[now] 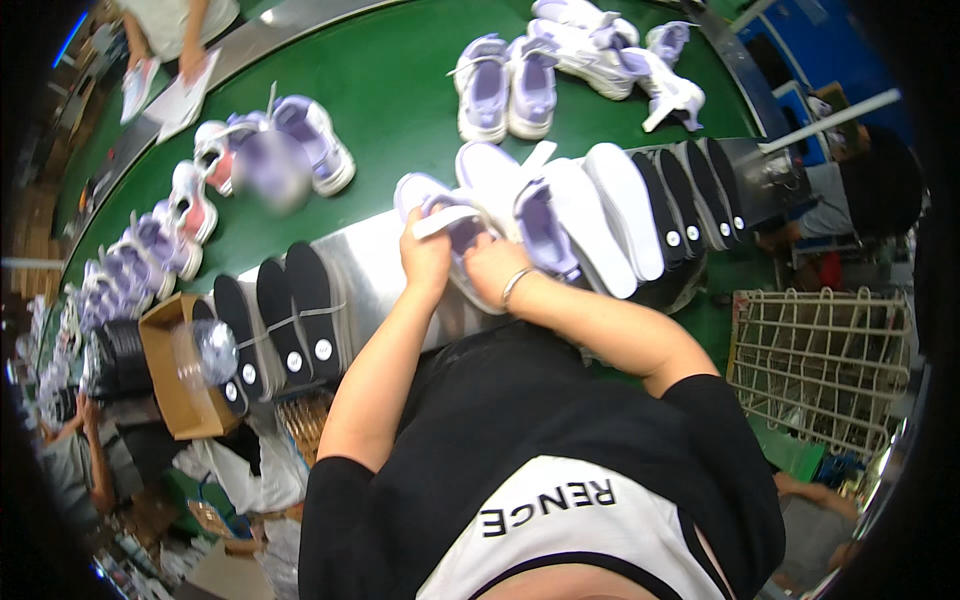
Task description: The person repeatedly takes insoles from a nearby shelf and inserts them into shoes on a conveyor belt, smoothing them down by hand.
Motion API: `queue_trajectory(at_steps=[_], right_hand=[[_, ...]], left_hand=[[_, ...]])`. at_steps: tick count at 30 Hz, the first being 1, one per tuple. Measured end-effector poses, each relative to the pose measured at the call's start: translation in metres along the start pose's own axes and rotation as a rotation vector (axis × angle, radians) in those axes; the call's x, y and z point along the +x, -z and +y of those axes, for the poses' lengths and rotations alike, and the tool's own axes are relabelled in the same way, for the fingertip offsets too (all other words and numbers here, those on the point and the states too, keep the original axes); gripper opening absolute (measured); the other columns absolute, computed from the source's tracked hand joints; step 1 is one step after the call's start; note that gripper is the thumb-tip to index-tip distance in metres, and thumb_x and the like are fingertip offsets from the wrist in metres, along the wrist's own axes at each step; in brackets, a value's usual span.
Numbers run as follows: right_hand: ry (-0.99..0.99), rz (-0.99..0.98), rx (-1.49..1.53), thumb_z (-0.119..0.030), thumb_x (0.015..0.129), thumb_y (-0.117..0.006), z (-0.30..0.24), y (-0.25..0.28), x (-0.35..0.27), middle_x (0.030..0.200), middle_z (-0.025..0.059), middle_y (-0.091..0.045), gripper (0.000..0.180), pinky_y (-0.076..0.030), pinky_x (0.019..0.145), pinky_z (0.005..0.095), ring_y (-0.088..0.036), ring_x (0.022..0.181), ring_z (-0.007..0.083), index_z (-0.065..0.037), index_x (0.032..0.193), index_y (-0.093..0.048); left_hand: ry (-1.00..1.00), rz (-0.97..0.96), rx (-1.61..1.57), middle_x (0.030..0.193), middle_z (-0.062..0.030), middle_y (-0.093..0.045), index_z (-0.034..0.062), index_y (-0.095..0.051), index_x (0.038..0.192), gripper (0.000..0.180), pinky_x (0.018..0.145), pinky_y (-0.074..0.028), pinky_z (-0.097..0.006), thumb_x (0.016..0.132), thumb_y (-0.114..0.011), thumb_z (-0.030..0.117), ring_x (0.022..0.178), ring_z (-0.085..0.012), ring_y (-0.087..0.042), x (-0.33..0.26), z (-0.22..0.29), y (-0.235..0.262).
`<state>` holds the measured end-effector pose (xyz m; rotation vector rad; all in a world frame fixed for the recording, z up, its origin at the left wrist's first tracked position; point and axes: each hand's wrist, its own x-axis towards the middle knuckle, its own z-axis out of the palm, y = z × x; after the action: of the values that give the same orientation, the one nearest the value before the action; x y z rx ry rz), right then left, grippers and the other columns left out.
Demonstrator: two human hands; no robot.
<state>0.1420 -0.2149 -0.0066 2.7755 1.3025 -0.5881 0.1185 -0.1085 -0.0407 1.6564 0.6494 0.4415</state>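
Observation:
On the metal ledge in front of me lies a white and lavender sneaker [411,189], its toe pointing away. My left hand [428,252] is closed around its left side near the lifted white tongue [447,221]. Bent fingers of my right hand [496,268] reach into the shoe's opening; their tips are hidden inside, so what they grip cannot be made out. Just right of it sits a matching sneaker [545,228]. Beside that are white insoles [625,205], then bundles of black insoles [690,195] with round white stickers.
Beyond the ledge, a green conveyor belt [400,95] carries several lavender sneakers [483,88]. More tied black insoles [315,305] and an open cardboard box [185,370] stand to the left. A wire rack [820,365] is at the right. Another person's hands [190,60] work at far left.

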Motion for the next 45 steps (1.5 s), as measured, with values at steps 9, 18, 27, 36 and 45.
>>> queue_trajectory(at_steps=[9, 18, 27, 36, 45], right_hand=[[0.018, -0.059, -0.115, -0.028, 0.068, -0.058, 0.010, 0.041, -0.055, 0.094, 0.0163, -0.050, 0.034, -0.042, 0.067, 0.0364, -0.051, 0.084, 0.0280, -0.003, 0.089, -0.052], [0.176, -0.004, -0.159, -0.009, 0.069, -0.050, 0.004, 0.004, -0.003, 0.082, 0.0131, -0.055, 0.014, -0.047, 0.065, 0.0336, -0.055, 0.077, 0.0264, -0.004, 0.078, -0.059], [0.008, -0.418, -0.009, -0.011, 0.069, -0.053, -0.009, 0.015, 0.028, 0.093, 0.0147, -0.058, 0.022, -0.046, 0.071, 0.0333, -0.057, 0.087, 0.0265, -0.005, 0.089, -0.059], [0.033, -0.239, 0.029, -0.035, 0.079, -0.038, 0.018, -0.074, 0.085, 0.138, 0.0016, -0.014, 0.060, -0.014, 0.101, 0.0296, -0.015, 0.126, 0.0143, -0.018, 0.133, -0.015], [0.165, -0.356, -0.084, -0.028, 0.075, -0.045, -0.006, 0.031, 0.025, 0.123, 0.0088, -0.039, 0.047, -0.029, 0.093, 0.0294, -0.036, 0.114, 0.0199, -0.011, 0.120, -0.041]], left_hand=[[0.009, -0.079, -0.065, 0.086, -0.0121, -0.058, 0.0003, -0.048, 0.094, 0.020, 0.068, -0.044, -0.029, 0.081, -0.049, 0.016, 0.078, -0.0206, -0.057, -0.005, 0.002, 0.007], [-0.056, -0.225, -0.175, 0.095, -0.0178, -0.053, -0.0053, -0.040, 0.104, 0.048, 0.077, -0.044, -0.032, 0.056, -0.048, -0.005, 0.090, -0.0267, -0.054, -0.009, -0.006, 0.012], [0.069, -0.225, -0.135, 0.102, -0.0158, -0.046, -0.0033, -0.040, 0.107, 0.052, 0.081, -0.040, -0.032, 0.056, -0.051, -0.002, 0.097, -0.0262, -0.048, -0.008, -0.032, 0.017], [-0.069, -0.255, -0.162, 0.099, -0.0134, -0.051, -0.0023, -0.042, 0.108, 0.051, 0.080, -0.041, -0.031, 0.057, -0.049, -0.001, 0.094, -0.0235, -0.051, -0.011, -0.011, 0.009], [-0.081, -0.243, -0.071, 0.099, -0.0162, -0.052, -0.0033, -0.043, 0.106, 0.047, 0.081, -0.040, -0.031, 0.059, -0.051, 0.001, 0.093, -0.0240, -0.051, -0.011, -0.010, 0.017]])
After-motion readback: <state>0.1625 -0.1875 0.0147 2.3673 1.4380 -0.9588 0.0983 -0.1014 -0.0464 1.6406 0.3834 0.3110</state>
